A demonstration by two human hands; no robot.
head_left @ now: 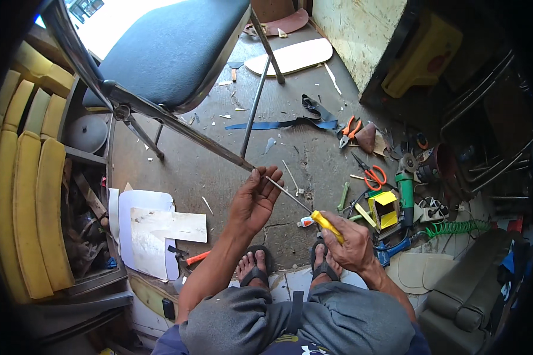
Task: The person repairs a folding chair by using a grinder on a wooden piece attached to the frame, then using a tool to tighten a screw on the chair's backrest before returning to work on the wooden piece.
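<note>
My left hand [253,202], palm up with curled fingers, holds the lower end of a chrome tube [210,145] on a tilted chair with a dark padded seat [154,62]. In my right hand [350,242] is a screwdriver with a yellow handle [327,225]; its long metal shaft slants up-left, the tip beside my left fingertips at the tube's end. Whether the tip touches the tube I cannot tell. Both hands are above my knees and sandalled feet.
Yellow foam pads [47,219] fill the left side. Cut boards [151,231] lie at lower left. Orange pliers [349,133], scissors [373,176], a green angle grinder [405,195], cords and a coiled green hose [456,228] crowd the right floor. A grey cushion [462,290] is at lower right.
</note>
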